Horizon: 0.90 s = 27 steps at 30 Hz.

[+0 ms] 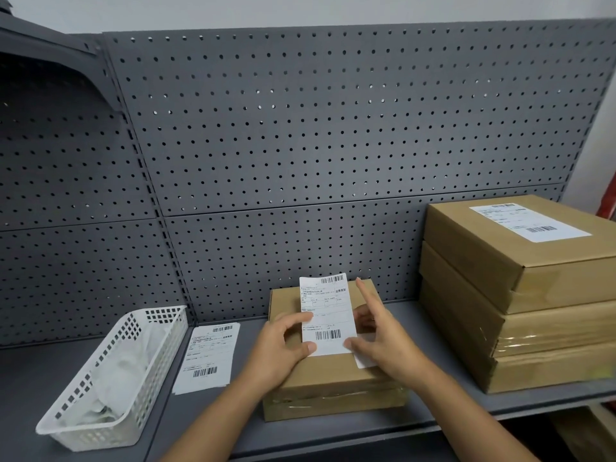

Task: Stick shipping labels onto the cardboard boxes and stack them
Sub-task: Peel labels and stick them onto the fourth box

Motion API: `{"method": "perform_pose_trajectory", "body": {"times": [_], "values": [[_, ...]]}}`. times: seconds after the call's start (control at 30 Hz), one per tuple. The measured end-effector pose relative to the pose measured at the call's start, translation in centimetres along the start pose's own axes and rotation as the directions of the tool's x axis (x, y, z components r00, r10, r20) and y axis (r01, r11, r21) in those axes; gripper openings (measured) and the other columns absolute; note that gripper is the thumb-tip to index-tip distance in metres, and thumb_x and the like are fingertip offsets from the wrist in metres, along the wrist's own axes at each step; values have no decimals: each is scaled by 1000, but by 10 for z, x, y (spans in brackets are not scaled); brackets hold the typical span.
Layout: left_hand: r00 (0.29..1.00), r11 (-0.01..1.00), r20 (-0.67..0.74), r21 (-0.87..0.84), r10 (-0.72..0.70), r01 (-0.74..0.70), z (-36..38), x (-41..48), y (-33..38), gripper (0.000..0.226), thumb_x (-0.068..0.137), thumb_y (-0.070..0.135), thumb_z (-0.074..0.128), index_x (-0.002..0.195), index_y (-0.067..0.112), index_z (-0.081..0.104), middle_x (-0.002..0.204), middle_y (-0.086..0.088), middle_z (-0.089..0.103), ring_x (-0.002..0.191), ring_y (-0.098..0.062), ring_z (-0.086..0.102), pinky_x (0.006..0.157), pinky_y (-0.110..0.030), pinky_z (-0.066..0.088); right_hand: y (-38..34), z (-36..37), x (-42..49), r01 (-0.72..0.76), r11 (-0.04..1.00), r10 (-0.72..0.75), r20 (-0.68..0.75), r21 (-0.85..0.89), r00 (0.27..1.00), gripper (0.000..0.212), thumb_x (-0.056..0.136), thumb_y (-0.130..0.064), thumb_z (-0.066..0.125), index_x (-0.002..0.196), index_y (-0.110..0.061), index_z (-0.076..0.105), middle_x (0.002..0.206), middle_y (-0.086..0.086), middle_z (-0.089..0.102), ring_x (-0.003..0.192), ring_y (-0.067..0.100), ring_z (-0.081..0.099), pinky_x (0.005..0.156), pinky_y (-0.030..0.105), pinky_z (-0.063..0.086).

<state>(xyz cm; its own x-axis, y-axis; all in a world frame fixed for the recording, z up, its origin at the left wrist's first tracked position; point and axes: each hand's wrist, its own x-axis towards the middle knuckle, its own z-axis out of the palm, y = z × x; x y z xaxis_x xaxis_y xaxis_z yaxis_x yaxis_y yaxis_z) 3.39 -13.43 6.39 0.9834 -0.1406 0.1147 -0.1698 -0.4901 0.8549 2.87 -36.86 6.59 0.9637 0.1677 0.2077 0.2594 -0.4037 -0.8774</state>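
Observation:
A white shipping label (328, 311) with barcodes stands upright above a brown cardboard box (333, 388) on the grey shelf. My left hand (283, 348) pinches the label's lower left edge between thumb and fingers. At the label's lower right corner my right hand (380, 338) grips it, forefinger stretched upward; a white backing strip shows under that corner. To the right stands a stack of three cardboard boxes (533, 311), the top one bearing a label (530, 221).
A small pile of spare labels (208, 355) lies on the shelf left of the box. Further left sits a white perforated plastic basket (110, 378) holding crumpled white paper. A grey pegboard wall (300, 128) backs the shelf (366, 428).

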Motion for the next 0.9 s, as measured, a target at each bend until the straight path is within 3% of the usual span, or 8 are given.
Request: {"method": "perform_pose_trajectory", "body": {"times": [0.17, 0.3, 0.4, 0.5, 0.6, 0.7, 0.8, 0.9], "values": [[999, 1000, 23, 17, -22, 22, -2, 5, -3, 47, 85, 11, 83, 128, 25, 70, 126, 16, 61, 113, 13, 53, 84, 5, 39, -3, 1, 8, -26, 999, 26, -11, -29, 1000, 108, 84, -18, 83, 162, -37, 11, 104, 3, 63, 97, 6, 61, 86, 15, 49], [996, 993, -4, -80, -86, 86, -1, 9, 0, 45, 85, 10, 82, 126, 25, 70, 118, 10, 71, 109, -3, 67, 86, -20, 58, -5, 8, 19, -33, 998, 30, -63, -48, 998, 111, 80, -20, 87, 162, -32, 14, 88, -6, 62, 81, -1, 59, 74, 14, 48], [995, 992, -47, -91, -87, 82, 1, 13, 0, 44, 85, 10, 84, 125, 23, 69, 112, 2, 74, 105, -13, 71, 75, -16, 57, 2, 11, 26, -91, 980, 69, -127, -176, 989, 118, 73, -39, 89, 162, -37, 12, 90, -10, 64, 102, 13, 54, 93, 30, 47], [997, 998, -60, -21, -58, 57, 4, 15, -5, 50, 82, 20, 87, 126, 33, 68, 105, 12, 76, 102, 2, 68, 85, -16, 54, 3, 10, 27, -116, 952, 92, -96, -284, 991, 119, 74, -49, 86, 160, -44, 4, 94, -17, 64, 116, 17, 45, 107, 41, 36], [996, 999, -80, 14, -40, 41, 5, 15, -14, 55, 80, 26, 88, 130, 36, 68, 106, 17, 76, 105, 6, 66, 98, -33, 56, 2, 8, 27, -111, 938, 101, -49, -329, 994, 116, 79, -47, 83, 159, -45, -1, 96, -22, 61, 115, 15, 43, 107, 38, 32], [996, 999, -84, 20, -33, 34, 9, 14, -20, 56, 81, 30, 86, 129, 47, 65, 113, 15, 74, 113, 0, 66, 98, -33, 58, 9, 10, 31, -89, 928, 83, -33, -361, 996, 116, 78, -50, 81, 160, -48, 0, 90, -27, 53, 110, 19, 51, 104, 40, 39], [995, 998, -91, 50, -32, 37, 12, 19, -26, 66, 74, 48, 80, 136, 55, 57, 120, 21, 71, 122, -3, 61, 105, -34, 52, 14, 11, 32, -66, 926, 62, -23, -373, 998, 113, 78, -54, 78, 159, -50, -2, 87, -26, 50, 107, 18, 52, 102, 41, 39], [996, 998, -75, 11, -57, 58, 9, 24, -23, 69, 76, 32, 86, 138, 43, 61, 116, 20, 73, 118, 0, 64, 106, -36, 53, 12, 6, 35, -88, 947, 86, -22, -309, 996, 111, 79, -54, 78, 157, -53, 0, 92, -22, 62, 110, 14, 54, 108, 44, 37]]}}
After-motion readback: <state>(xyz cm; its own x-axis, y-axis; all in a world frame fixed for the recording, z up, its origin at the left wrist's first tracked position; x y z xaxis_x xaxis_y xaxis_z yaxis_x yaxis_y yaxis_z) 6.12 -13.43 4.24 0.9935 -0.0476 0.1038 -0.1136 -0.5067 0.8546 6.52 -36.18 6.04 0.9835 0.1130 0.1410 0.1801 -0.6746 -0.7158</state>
